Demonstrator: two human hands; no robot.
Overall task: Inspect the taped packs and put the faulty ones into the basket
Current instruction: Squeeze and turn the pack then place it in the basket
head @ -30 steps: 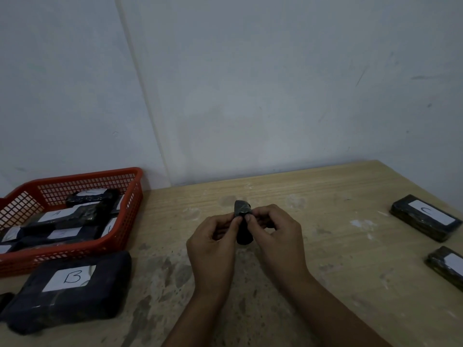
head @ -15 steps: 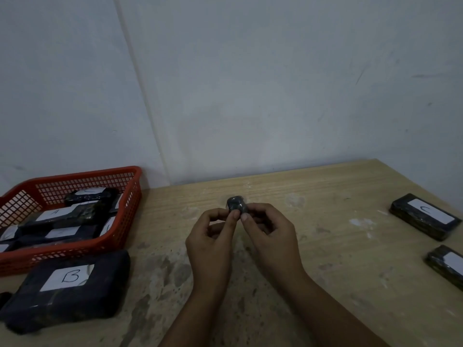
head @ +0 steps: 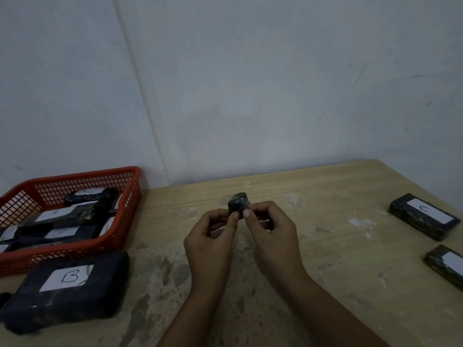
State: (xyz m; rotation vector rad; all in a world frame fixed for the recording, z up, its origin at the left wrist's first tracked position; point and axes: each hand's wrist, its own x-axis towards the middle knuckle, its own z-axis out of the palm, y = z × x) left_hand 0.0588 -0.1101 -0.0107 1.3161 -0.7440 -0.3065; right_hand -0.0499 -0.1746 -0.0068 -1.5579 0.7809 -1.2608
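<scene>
head view, forward-down, near table (head: 325, 246)

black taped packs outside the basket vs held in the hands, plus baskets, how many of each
Black taped packs lying on the wooden table: 3, the big one labelled B, the one labelled C, and one cut off at the right edge
Small black taped pack pinched by left hand and right hand: 1
Red plastic mesh basket: 1
Total: 5

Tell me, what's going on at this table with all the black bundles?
A person is checking taped packs. Both hands, left hand and right hand, pinch a small black pack above the wooden table. The red basket on the left already holds several labelled packs. A big pack marked B lies in front of the basket, and two more packs wait on the right.
</scene>
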